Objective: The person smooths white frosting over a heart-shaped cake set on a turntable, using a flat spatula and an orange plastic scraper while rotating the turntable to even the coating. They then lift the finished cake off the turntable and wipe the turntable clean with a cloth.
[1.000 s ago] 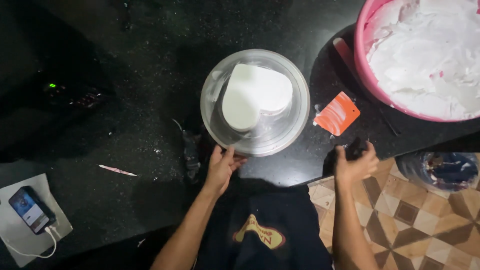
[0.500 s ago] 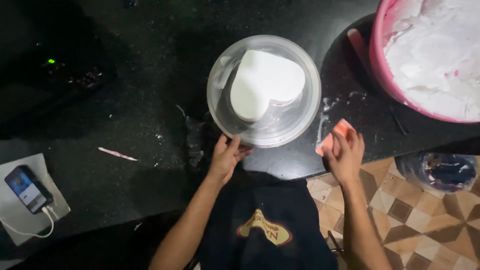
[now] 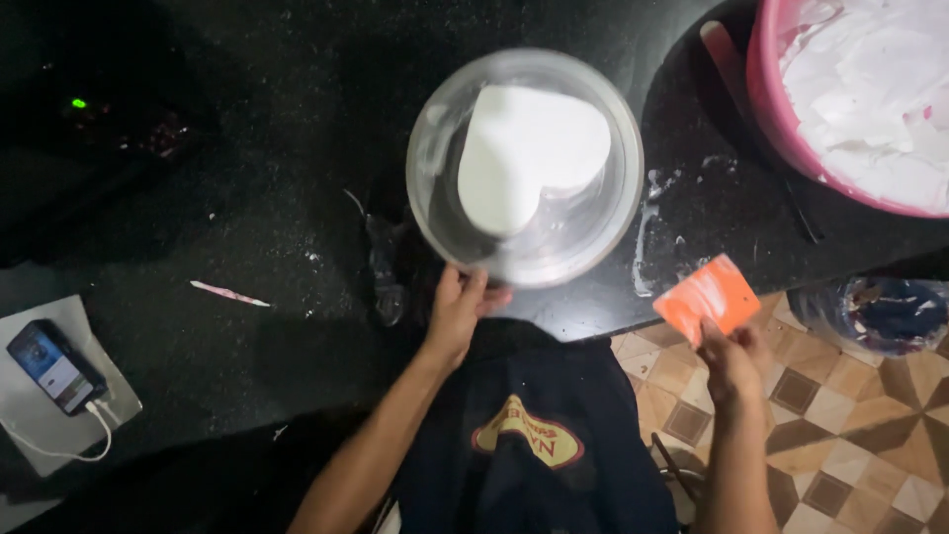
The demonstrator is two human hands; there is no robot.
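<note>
while my left hand (image 3: 463, 309) curls its fingers over the near rim of the clear round turntable (image 3: 525, 166), i pinch an orange scraper card (image 3: 708, 300) upright in my right hand (image 3: 732, 358), just past the black counter (image 3: 247, 178) edge. on the turntable sits a white heart-shaped cake (image 3: 526, 155). far right stands a pink tub of white cream (image 3: 855, 99); smears lie between. a phone (image 3: 54, 367) charges far left.
</note>
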